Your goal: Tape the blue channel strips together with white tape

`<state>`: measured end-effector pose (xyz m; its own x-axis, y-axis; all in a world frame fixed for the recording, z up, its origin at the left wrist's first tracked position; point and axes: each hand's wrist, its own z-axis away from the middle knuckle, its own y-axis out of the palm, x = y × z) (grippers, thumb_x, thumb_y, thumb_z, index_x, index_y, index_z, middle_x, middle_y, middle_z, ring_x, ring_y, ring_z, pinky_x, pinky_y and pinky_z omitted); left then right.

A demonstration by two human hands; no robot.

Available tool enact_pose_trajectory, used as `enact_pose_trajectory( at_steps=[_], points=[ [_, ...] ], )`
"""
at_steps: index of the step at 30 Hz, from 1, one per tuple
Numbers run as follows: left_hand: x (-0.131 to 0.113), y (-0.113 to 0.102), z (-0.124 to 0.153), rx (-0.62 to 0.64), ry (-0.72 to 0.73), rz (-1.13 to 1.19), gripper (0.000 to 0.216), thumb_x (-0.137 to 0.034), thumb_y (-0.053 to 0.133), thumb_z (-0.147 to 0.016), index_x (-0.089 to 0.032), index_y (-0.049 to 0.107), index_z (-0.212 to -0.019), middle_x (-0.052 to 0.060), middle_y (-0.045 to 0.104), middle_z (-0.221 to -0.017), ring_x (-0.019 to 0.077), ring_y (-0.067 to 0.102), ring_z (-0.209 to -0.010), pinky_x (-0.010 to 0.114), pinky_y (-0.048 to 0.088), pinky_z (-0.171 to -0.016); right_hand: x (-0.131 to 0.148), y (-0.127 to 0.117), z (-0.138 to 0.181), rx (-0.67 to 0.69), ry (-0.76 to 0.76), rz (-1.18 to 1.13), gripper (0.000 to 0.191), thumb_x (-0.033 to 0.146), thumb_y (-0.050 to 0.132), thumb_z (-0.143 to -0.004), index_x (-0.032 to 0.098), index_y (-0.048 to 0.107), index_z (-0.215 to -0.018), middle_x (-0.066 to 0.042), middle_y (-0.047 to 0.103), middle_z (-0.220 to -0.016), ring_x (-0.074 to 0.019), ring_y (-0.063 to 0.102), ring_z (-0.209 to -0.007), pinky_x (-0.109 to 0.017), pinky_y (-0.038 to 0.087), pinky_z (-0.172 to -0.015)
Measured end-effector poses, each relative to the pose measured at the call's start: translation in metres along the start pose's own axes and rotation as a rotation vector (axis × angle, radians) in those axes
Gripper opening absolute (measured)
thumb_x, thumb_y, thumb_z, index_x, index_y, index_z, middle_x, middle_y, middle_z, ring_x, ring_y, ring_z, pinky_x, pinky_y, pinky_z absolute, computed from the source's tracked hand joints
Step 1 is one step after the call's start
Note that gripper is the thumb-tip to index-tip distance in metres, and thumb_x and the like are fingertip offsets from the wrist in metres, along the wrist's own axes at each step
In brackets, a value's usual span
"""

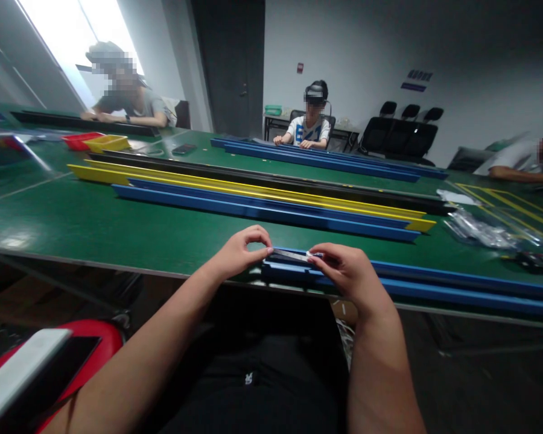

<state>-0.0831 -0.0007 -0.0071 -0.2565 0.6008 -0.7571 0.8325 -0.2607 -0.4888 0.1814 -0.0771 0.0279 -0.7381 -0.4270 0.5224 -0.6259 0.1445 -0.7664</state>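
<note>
Between my two hands a thin, short strip (290, 255), dark with a pale edge, is stretched over the left end of a blue channel rail (438, 288). My left hand (242, 252) pinches the strip's left end between thumb and fingertip. At its other end my right hand (346, 268) closes thumb and fingers on the strip, where a small white bit shows. Whether the strip touches the rail beneath I cannot tell. The rail lies along the table's near edge and runs off to the right.
Across the green table (172, 235) lie another blue rail (262, 209), a yellow rail (253, 190) and a black rail (335, 188). Plastic bags (482, 229) lie to the right. A red stool (104, 334) holds a white box (25, 367). Other people sit around the table.
</note>
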Motion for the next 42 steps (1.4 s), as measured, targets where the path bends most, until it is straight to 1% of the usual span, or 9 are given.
enact_pose_trajectory(
  at_steps=[2, 5, 9, 13, 16, 19, 26, 30, 42],
  points=[
    [-0.005, -0.001, -0.001, 0.055, -0.023, -0.010, 0.020, -0.038, 0.067, -0.083, -0.018, 0.068, -0.078, 0.004, 0.064, -0.089, 0.0171, 0.061, -0.087, 0.032, 0.048, -0.085, 0.003, -0.005, 0.003, 0.016, 0.038, 0.058, 0.021, 0.042, 0.060, -0.091, 0.027, 0.072, -0.100, 0.001, 0.071, -0.082, -0.0136, 0.063, -0.071, -0.024, 0.043, -0.064],
    [-0.006, 0.001, -0.002, 0.059, -0.125, -0.058, 0.023, -0.041, 0.069, -0.081, -0.018, 0.069, -0.077, 0.003, 0.065, -0.084, 0.0157, 0.061, -0.080, 0.029, 0.048, -0.076, 0.006, -0.007, 0.003, 0.035, 0.078, 0.149, 0.022, 0.043, 0.062, -0.089, 0.030, 0.072, -0.104, 0.002, 0.071, -0.082, -0.0140, 0.063, -0.071, -0.024, 0.042, -0.063],
    [0.003, 0.004, -0.001, 0.081, -0.344, -0.135, 0.025, -0.042, 0.067, -0.079, -0.018, 0.068, -0.077, 0.001, 0.066, -0.074, 0.0145, 0.058, -0.067, 0.026, 0.042, -0.061, 0.000, -0.006, 0.002, 0.075, 0.155, 0.274, 0.023, 0.044, 0.061, -0.088, 0.031, 0.072, -0.104, 0.001, 0.072, -0.082, -0.0149, 0.064, -0.069, -0.025, 0.040, -0.059],
    [0.014, 0.004, 0.000, 0.140, -0.443, -0.188, 0.026, -0.044, 0.065, -0.078, -0.017, 0.068, -0.075, 0.002, 0.068, -0.071, 0.0152, 0.059, -0.063, 0.026, 0.040, -0.057, -0.015, -0.009, 0.004, 0.096, 0.272, 0.344, 0.025, 0.047, 0.063, -0.086, 0.031, 0.073, -0.103, 0.000, 0.071, -0.076, -0.0161, 0.063, -0.066, -0.026, 0.037, -0.056],
    [0.018, 0.006, -0.001, 0.133, -0.460, -0.260, 0.026, -0.043, 0.064, -0.078, -0.018, 0.068, -0.074, 0.003, 0.068, -0.069, 0.0158, 0.059, -0.062, 0.027, 0.038, -0.056, -0.026, -0.013, 0.005, 0.105, 0.338, 0.377, 0.028, 0.049, 0.064, -0.084, 0.030, 0.073, -0.102, 0.000, 0.070, -0.073, -0.0165, 0.062, -0.063, -0.026, 0.037, -0.055],
    [0.021, 0.010, -0.001, 0.131, -0.466, -0.301, 0.025, -0.043, 0.063, -0.078, -0.018, 0.067, -0.074, 0.003, 0.069, -0.068, 0.0162, 0.060, -0.062, 0.027, 0.037, -0.056, -0.030, -0.012, 0.006, 0.089, 0.362, 0.399, 0.031, 0.051, 0.065, -0.083, 0.029, 0.073, -0.102, -0.002, 0.072, -0.076, -0.0165, 0.062, -0.063, -0.027, 0.037, -0.055],
    [0.028, 0.016, 0.000, 0.110, -0.463, -0.396, 0.019, -0.037, 0.062, -0.077, -0.019, 0.067, -0.072, 0.003, 0.069, -0.069, 0.0167, 0.060, -0.063, 0.027, 0.035, -0.057, -0.025, -0.006, 0.004, 0.121, 0.411, 0.425, 0.030, 0.052, 0.065, -0.082, 0.029, 0.074, -0.099, -0.002, 0.073, -0.082, -0.0169, 0.062, -0.064, -0.028, 0.035, -0.054],
    [0.030, 0.018, 0.001, 0.097, -0.436, -0.427, 0.017, -0.036, 0.062, -0.077, -0.020, 0.067, -0.073, 0.003, 0.069, -0.071, 0.0172, 0.060, -0.065, 0.027, 0.036, -0.058, -0.025, -0.005, 0.004, 0.123, 0.397, 0.421, 0.029, 0.051, 0.066, -0.082, 0.028, 0.074, -0.099, -0.003, 0.073, -0.082, -0.0178, 0.063, -0.067, -0.028, 0.036, -0.056],
    [0.031, 0.020, 0.000, 0.079, -0.440, -0.488, 0.012, -0.033, 0.062, -0.076, -0.022, 0.065, -0.072, 0.003, 0.069, -0.074, 0.0178, 0.060, -0.067, 0.027, 0.036, -0.058, -0.024, -0.002, 0.003, 0.099, 0.423, 0.458, 0.031, 0.053, 0.066, -0.081, 0.027, 0.072, -0.097, -0.003, 0.071, -0.077, -0.0161, 0.059, -0.059, -0.028, 0.031, -0.052]
  ],
)
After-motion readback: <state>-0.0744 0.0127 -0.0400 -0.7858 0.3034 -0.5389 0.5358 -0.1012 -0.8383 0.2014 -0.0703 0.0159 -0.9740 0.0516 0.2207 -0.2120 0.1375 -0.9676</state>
